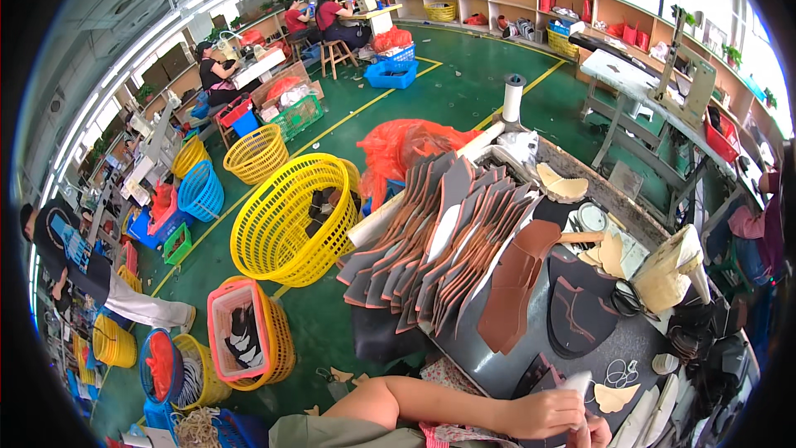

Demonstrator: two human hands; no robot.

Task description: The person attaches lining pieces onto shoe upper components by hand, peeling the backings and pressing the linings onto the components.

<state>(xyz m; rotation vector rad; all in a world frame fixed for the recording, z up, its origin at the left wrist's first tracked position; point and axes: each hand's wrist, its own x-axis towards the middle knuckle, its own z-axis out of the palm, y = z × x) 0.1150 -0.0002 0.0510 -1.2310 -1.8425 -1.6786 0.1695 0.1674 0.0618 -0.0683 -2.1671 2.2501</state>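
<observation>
Both my hands are together at the near edge of the work table (pixel 531 365). My left hand (pixel 551 415) is closed, its fingers pinched on a small white, soft-looking piece (pixel 578 382) that sticks up above them. Just below it, my right hand (pixel 592 433) is partly cut off by the lower edge; its fingers are bent close to the left ones, and what they hold is hidden. Beyond the hands lie dark curved leather pieces (pixel 580 315) and a brown leather piece (pixel 524 282). Overlapping rows of dark cut pieces with orange edges (pixel 439 241) fill the table's far left.
A cream container (pixel 663 270), a coil of white cord (pixel 620 373) and tan scraps (pixel 615 398) lie on the right. A white thread cone (pixel 513 101) stands at the far corner. Yellow baskets (pixel 290 224) and a pink crate (pixel 236 328) stand left. Several people work farther off.
</observation>
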